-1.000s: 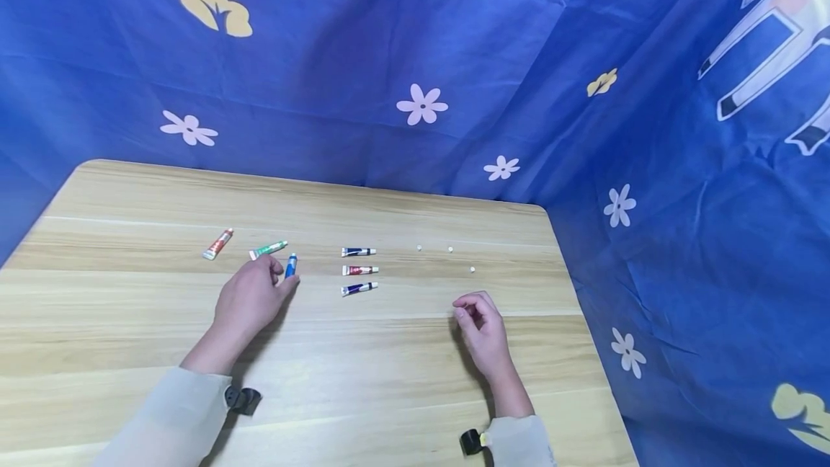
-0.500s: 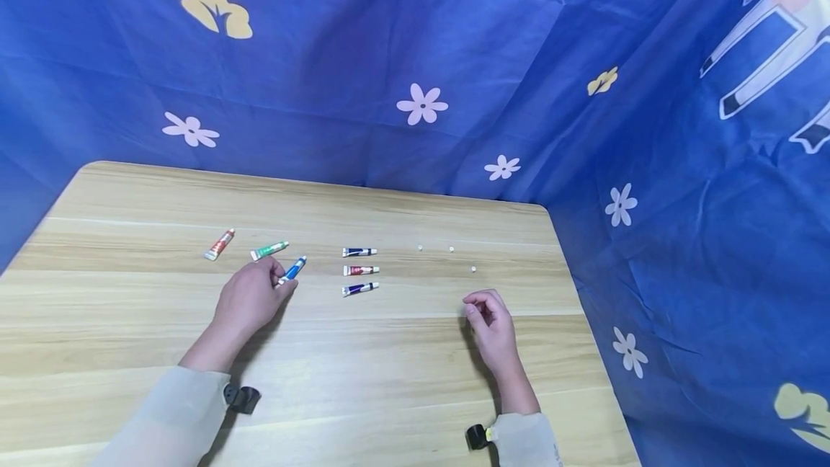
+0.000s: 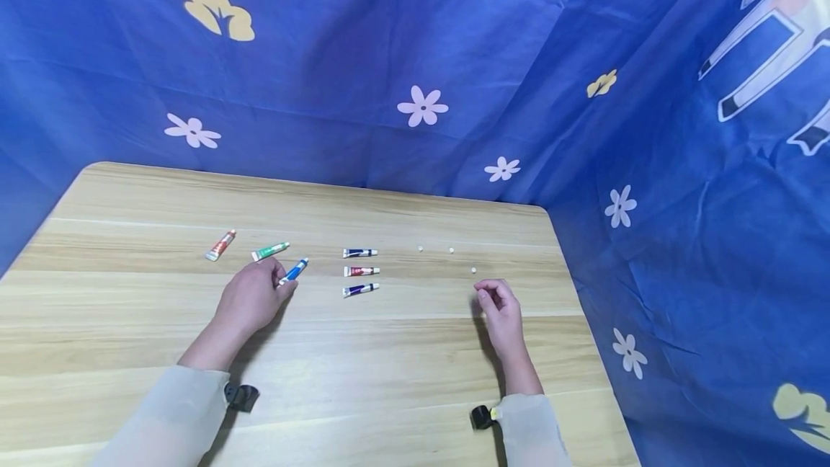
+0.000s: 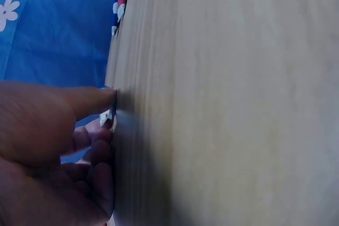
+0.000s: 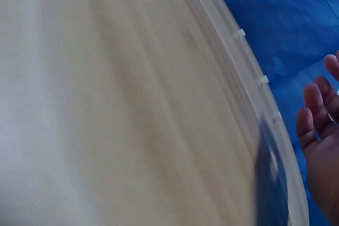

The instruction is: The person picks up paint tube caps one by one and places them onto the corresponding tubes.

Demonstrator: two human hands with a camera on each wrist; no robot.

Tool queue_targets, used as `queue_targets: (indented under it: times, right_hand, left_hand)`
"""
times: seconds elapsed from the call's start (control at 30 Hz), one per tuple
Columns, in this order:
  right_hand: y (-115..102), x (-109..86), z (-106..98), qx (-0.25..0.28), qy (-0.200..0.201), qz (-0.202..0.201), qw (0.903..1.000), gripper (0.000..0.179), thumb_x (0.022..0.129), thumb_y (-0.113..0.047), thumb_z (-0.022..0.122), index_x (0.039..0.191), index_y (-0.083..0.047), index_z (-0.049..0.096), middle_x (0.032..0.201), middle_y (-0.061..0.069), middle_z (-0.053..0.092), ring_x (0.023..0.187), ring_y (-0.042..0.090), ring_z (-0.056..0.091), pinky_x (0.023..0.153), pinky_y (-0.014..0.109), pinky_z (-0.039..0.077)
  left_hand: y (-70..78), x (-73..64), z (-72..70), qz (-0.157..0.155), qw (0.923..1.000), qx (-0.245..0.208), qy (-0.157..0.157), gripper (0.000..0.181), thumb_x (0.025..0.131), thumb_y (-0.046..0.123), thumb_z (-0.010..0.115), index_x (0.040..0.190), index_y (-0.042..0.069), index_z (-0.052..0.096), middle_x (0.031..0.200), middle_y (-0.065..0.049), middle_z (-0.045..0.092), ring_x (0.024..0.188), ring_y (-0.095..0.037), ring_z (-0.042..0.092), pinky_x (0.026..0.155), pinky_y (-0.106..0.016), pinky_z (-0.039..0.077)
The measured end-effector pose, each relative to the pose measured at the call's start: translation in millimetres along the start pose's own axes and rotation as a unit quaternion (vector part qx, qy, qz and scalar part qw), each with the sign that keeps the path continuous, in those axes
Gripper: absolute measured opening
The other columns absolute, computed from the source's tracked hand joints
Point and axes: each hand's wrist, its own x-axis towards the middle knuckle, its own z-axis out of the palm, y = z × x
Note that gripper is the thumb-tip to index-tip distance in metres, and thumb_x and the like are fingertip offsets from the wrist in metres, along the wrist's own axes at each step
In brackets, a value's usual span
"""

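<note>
My left hand [image 3: 249, 298] pinches the rear end of a small blue paint tube [image 3: 296, 269] low over the tabletop, its nozzle pointing up and right. In the left wrist view the thumb [image 4: 95, 99] presses the tube, which is mostly hidden. Just beyond the fingers lies a green paint tube [image 3: 270, 251]. My right hand [image 3: 502, 316] hovers over the table at the right with loosely curled fingers; I see nothing held in it. Its fingertips are nearest to a small white cap [image 3: 473, 270]. Two more white caps, a left one [image 3: 420, 248] and a middle one [image 3: 451, 250], lie farther back.
A red-orange paint tube [image 3: 221, 245] lies at the left. In the middle, a dark blue tube [image 3: 359, 254], a red tube [image 3: 361, 272] and a purple-blue tube [image 3: 360, 290] form a column. A blue patterned cloth [image 3: 363, 78] hangs behind the wooden table [image 3: 363, 395].
The blue tube has turned in my left hand, its nozzle swinging to the right. My right hand has moved right and slightly farther away, closer to the nearest cap.
</note>
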Motion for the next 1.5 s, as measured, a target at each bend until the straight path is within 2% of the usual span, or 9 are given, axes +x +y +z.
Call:
queue_targets:
  times: [0.2, 0.37, 0.5, 0.6, 0.7, 0.9, 1.03, 1.27, 1.5]
  right_hand:
    - [4.0, 17.7, -3.5, -0.016, 0.003, 0.015, 0.9997, 0.015, 0.105, 0.004, 0.060, 0.117, 0.013, 0.065, 0.106, -0.001, 0.061, 0.093, 0.009, 0.062, 0.085, 0.016, 0.054]
    - [10.4, 30.9, -7.0, -0.049, 0.001, 0.028, 0.9984, 0.017, 0.105, 0.004, 0.060, 0.120, 0.010, 0.066, 0.115, 0.018, 0.062, 0.094, 0.004, 0.059, 0.085, 0.015, 0.050]
    - [15.0, 38.0, -10.0, -0.065, -0.006, 0.051, 0.9966, 0.020, 0.106, 0.005, 0.057, 0.123, 0.010, 0.066, 0.123, 0.026, 0.060, 0.104, 0.011, 0.059, 0.091, 0.014, 0.048]
    - [18.3, 42.8, -12.1, -0.082, -0.012, 0.064, 0.9945, 0.023, 0.106, 0.006, 0.054, 0.125, 0.008, 0.067, 0.126, 0.023, 0.060, 0.112, 0.017, 0.058, 0.098, 0.014, 0.049]
    - [21.2, 45.8, -14.4, -0.108, -0.018, 0.071, 0.9915, 0.025, 0.106, 0.005, 0.053, 0.126, 0.004, 0.069, 0.129, 0.021, 0.060, 0.118, 0.019, 0.058, 0.108, 0.022, 0.046]
    - [23.9, 49.7, -17.3, -0.147, -0.036, 0.074, 0.9856, 0.031, 0.108, 0.002, 0.050, 0.130, -0.002, 0.071, 0.137, 0.018, 0.056, 0.132, 0.031, 0.054, 0.125, 0.052, 0.039]
    - [26.8, 53.5, -17.1, -0.184, -0.056, 0.067, 0.9789, 0.033, 0.110, 0.000, 0.050, 0.133, -0.008, 0.071, 0.134, 0.016, 0.053, 0.127, 0.030, 0.053, 0.121, 0.055, 0.041]
    - [30.1, 57.1, -14.0, -0.220, -0.065, 0.073, 0.9706, 0.030, 0.108, -0.006, 0.057, 0.134, -0.011, 0.072, 0.128, 0.013, 0.050, 0.117, 0.024, 0.051, 0.103, 0.037, 0.042]
    - [30.0, 58.2, -11.7, -0.257, -0.072, 0.065, 0.9614, 0.029, 0.107, -0.014, 0.067, 0.135, -0.014, 0.073, 0.125, 0.010, 0.051, 0.107, 0.019, 0.054, 0.092, 0.027, 0.045]
  left_hand:
    - [-0.6, 0.7, -0.8, -0.005, 0.9999, 0.002, -0.010, 0.025, 0.099, 0.024, 0.075, 0.093, 0.004, 0.062, 0.077, -0.008, 0.061, 0.072, -0.026, 0.057, 0.062, -0.038, 0.042]
    - [-0.3, 0.4, -2.1, -0.006, 0.9999, 0.001, -0.014, 0.024, 0.100, 0.024, 0.074, 0.093, 0.004, 0.061, 0.077, -0.008, 0.061, 0.073, -0.027, 0.057, 0.063, -0.039, 0.043]
    - [0.1, -0.1, -1.1, -0.004, 0.9999, 0.003, -0.011, 0.025, 0.100, 0.023, 0.074, 0.093, 0.004, 0.061, 0.078, -0.009, 0.061, 0.074, -0.028, 0.058, 0.065, -0.042, 0.046]
    - [0.3, -0.6, -0.1, -0.003, 0.9999, 0.006, -0.008, 0.025, 0.100, 0.024, 0.075, 0.093, 0.004, 0.061, 0.079, -0.010, 0.061, 0.075, -0.028, 0.058, 0.066, -0.044, 0.047]
    - [0.8, -1.1, 0.2, -0.003, 0.9999, 0.008, -0.006, 0.026, 0.100, 0.024, 0.075, 0.093, 0.003, 0.061, 0.079, -0.010, 0.060, 0.076, -0.028, 0.058, 0.066, -0.044, 0.047]
    - [0.7, -1.6, -0.1, 0.002, 1.0000, 0.009, -0.002, 0.026, 0.100, 0.024, 0.075, 0.093, 0.003, 0.060, 0.080, -0.010, 0.059, 0.075, -0.028, 0.058, 0.065, -0.044, 0.047]
    - [0.6, -2.6, -0.1, 0.005, 0.9999, 0.011, 0.003, 0.026, 0.100, 0.023, 0.075, 0.093, 0.002, 0.060, 0.081, -0.011, 0.060, 0.076, -0.029, 0.059, 0.067, -0.046, 0.048]
    - [2.0, -3.5, 0.6, 0.003, 0.9999, 0.015, 0.002, 0.027, 0.101, 0.024, 0.074, 0.095, 0.002, 0.060, 0.083, -0.012, 0.060, 0.077, -0.029, 0.058, 0.068, -0.046, 0.048]
    - [2.6, -5.0, 3.1, -0.001, 0.9998, 0.019, 0.006, 0.027, 0.101, 0.024, 0.074, 0.095, 0.002, 0.059, 0.085, -0.012, 0.059, 0.079, -0.029, 0.058, 0.070, -0.046, 0.049]
